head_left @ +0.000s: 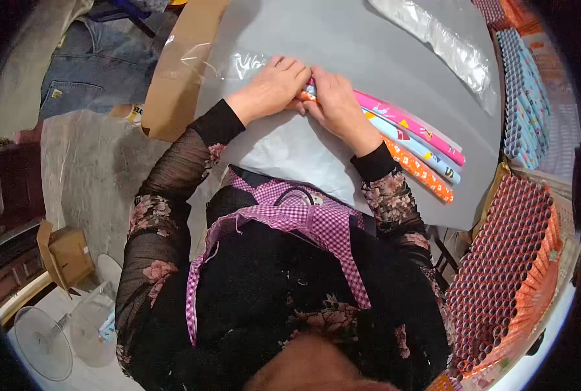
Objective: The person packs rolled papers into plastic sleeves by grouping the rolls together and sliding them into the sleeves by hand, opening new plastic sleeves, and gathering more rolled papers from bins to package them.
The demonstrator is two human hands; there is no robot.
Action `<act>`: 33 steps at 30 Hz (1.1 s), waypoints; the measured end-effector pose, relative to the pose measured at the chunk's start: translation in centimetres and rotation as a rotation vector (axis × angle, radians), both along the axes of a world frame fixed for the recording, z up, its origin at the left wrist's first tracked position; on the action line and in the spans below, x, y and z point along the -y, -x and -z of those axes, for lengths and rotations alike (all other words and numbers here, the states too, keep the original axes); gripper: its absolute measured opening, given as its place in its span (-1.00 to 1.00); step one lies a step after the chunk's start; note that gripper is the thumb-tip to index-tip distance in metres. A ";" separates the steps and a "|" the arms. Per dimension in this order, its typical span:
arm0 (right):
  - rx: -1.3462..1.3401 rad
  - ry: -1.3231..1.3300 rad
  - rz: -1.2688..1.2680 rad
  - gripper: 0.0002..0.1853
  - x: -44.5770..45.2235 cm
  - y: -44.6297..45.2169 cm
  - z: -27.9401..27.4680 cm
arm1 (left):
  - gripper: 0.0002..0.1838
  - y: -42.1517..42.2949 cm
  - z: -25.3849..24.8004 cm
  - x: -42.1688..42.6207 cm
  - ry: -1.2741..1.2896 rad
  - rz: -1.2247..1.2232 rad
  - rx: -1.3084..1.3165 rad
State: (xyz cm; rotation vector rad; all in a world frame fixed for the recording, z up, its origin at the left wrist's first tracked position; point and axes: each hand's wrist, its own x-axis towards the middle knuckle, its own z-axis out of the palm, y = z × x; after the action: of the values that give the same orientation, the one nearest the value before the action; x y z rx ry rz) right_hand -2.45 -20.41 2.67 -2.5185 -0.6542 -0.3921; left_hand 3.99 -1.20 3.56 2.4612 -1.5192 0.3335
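Three patterned rolls, a pink one [414,124], a light blue one [421,146] and an orange one [427,174], lie side by side on the grey table [316,32] and fan out to the right. My right hand [335,104] is wrapped round their left ends. Against it, my left hand [279,85] has its fingers curled together at the same ends; what its fingertips grip is hidden. Clear plastic film [238,67] spreads from beside my left hand. A white plastic sheet [290,146] hangs over the near table edge below both hands.
Clear plastic sleeves [447,45] lie at the table's back right. Stacks of blue rolls [522,98] and red-orange rolls [499,260] stand on the right. A cardboard piece [180,72] borders the table's left, with a small cardboard box [69,254] at lower left.
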 end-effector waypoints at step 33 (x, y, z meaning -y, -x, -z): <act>-0.192 0.149 0.138 -0.16 8.4 8.5 -2.3 | -0.20 2.9 -1.6 4.4 -0.109 0.063 -0.135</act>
State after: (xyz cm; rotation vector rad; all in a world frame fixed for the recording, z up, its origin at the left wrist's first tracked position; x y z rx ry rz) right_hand -10.92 -28.81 4.97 -2.7096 -0.4514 -0.1508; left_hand 1.12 -5.59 5.21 2.4549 -1.5921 0.0733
